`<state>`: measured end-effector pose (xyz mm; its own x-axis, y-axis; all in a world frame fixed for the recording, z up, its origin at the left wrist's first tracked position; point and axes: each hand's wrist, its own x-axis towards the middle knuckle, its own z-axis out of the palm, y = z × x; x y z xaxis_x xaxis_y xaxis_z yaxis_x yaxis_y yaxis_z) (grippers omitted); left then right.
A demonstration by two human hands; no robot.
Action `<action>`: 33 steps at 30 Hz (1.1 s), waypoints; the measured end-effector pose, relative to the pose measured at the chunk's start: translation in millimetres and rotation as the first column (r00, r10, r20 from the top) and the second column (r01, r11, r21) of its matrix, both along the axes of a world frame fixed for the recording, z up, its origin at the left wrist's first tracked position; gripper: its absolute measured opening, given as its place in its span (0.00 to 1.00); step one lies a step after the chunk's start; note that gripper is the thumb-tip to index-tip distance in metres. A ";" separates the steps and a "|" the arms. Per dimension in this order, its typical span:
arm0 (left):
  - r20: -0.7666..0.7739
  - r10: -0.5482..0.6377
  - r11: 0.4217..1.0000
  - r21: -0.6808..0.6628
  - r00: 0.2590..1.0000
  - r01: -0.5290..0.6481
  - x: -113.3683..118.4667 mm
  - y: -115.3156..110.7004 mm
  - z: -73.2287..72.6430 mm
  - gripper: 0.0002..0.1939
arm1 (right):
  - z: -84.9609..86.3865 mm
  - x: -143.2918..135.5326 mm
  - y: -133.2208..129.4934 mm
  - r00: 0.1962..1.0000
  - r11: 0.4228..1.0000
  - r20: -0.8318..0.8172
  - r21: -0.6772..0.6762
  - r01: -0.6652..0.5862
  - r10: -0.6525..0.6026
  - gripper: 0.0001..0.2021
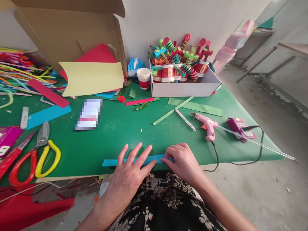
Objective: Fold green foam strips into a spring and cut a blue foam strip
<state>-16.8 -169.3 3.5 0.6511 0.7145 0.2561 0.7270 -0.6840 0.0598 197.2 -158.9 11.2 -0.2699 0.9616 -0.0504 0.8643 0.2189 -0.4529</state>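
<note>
A narrow blue paper strip [109, 162] lies flat along the front edge of the green table [115, 128]. Across its middle rests my left hand [131, 171], fingers spread and pressing the strip down. My right hand [181, 160] is curled at the strip's right end, thumb and fingertips closed on it. The fingers hide that end of the paper. Beyond my hands are a small green spring-like paper piece [142, 106], a red strip [139, 101], a light green strip [173, 110] and a white pen [185, 120].
At the right sit a pink glue gun [208, 125] and a purple power socket [240, 128] with cables. Scissors [43, 138] lie at the left. Behind stand a white box [185, 89] of paper-cup figures, stacked cups [144, 78] and a cardboard box [69, 35].
</note>
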 end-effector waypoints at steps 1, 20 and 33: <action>-0.001 0.000 1.000 -0.004 1.000 0.000 -0.2 -0.5 -0.6 0.20 | 0.5 1.5 -0.6 1.000 1.000 -0.012 -0.007 0.003 -0.003 0.10; 0.008 -0.013 1.000 -0.013 1.000 0.013 -5.1 -2.6 -6.5 0.24 | -8.2 54.9 -21.6 0.978 0.991 -0.176 0.061 0.120 -0.108 0.04; 0.007 -0.029 1.000 0.006 1.000 0.029 -7.5 -4.3 -12.1 0.23 | -8.7 53.2 -28.6 0.979 0.963 -0.007 0.180 0.202 -0.204 0.07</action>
<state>-24.3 -173.5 -8.6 0.6698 0.6936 0.2650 0.7063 -0.7053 0.0607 250.4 -187.5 2.5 -0.0682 0.9898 0.1250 0.9038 0.1143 -0.4123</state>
